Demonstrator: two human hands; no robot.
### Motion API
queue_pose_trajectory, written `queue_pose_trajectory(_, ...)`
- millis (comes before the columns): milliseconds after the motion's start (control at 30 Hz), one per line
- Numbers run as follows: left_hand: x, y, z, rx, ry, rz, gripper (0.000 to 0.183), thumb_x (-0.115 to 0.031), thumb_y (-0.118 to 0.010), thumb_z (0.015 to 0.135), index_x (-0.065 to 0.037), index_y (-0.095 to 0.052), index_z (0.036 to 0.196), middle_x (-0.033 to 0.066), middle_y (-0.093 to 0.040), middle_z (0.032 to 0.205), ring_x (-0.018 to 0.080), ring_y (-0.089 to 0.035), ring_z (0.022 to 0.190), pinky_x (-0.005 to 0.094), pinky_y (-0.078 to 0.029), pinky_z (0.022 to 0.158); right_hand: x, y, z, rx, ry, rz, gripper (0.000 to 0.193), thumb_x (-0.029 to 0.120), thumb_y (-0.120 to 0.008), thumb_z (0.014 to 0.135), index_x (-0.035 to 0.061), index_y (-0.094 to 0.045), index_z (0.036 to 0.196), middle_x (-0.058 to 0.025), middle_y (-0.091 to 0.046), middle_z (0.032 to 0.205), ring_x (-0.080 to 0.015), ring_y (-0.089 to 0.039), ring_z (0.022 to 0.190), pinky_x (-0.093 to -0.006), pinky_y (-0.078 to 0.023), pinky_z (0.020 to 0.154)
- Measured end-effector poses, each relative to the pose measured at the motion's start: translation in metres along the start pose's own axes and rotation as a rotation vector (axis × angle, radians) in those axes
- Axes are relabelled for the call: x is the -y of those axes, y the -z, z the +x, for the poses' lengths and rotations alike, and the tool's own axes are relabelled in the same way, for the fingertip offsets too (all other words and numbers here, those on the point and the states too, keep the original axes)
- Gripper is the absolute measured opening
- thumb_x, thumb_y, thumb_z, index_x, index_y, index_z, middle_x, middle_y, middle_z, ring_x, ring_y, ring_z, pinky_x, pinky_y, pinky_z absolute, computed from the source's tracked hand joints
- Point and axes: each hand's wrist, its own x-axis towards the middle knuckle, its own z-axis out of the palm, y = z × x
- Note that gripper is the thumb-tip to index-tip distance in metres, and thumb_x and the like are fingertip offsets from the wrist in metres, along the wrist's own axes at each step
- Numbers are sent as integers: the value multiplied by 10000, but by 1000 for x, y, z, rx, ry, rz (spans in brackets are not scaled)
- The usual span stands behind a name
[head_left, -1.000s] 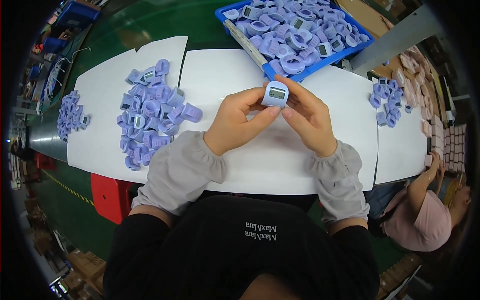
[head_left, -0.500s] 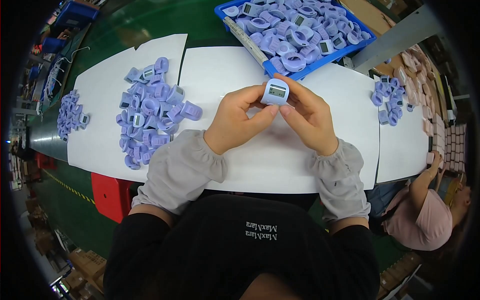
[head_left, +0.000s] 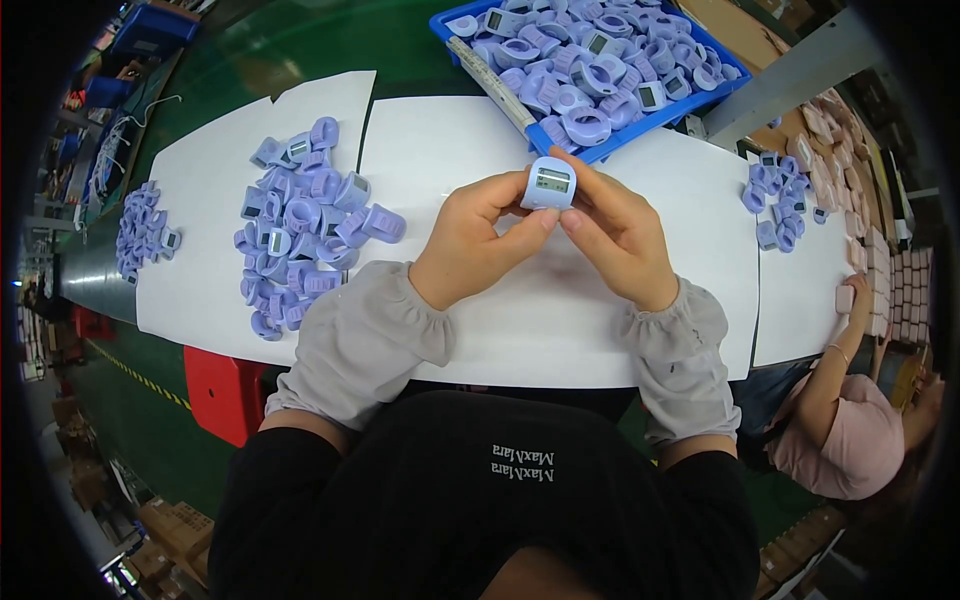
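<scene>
Over the white-covered table (head_left: 520, 330) I hold up a small lavender plastic device with an LCD screen (head_left: 549, 184), its screen facing me. My left hand (head_left: 485, 235) grips its left side, thumb at the lower edge and fingers behind. My right hand (head_left: 622, 235) pinches the right side and lower edge, its index finger behind the top corner. Both thumbs nearly meet under the screen. To the left lies a loose pile of similar lavender devices (head_left: 300, 215), several showing screens.
A blue bin (head_left: 600, 153) heaped with the same devices stands at the far edge, near a metal post (head_left: 790, 80). Smaller device groups lie at far left (head_left: 145, 230) and right (head_left: 778, 195). A co-worker in pink (head_left: 850, 430) handles pink boxes at right. A red stool (head_left: 222, 395) stands lower left.
My hands and the device stay almost in place; the device is tilted very slightly. At right, the co-worker's arm has reached farther forward, with a pink box in the hand.
</scene>
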Motion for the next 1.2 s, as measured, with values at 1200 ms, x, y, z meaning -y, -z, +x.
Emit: queue_pose_trajectory(1200, 7, -6, -1, -64, -67, 3, 264, -76, -590, 866, 46, -578, 1100, 93, -641, 970, 154, -618, 879, 288, -496, 801, 1, 0, 3, -1, 21, -148, 447, 34, -599, 872, -13, -504, 1306, -174, -601, 1185, -243, -614, 1033, -315, -472, 891)
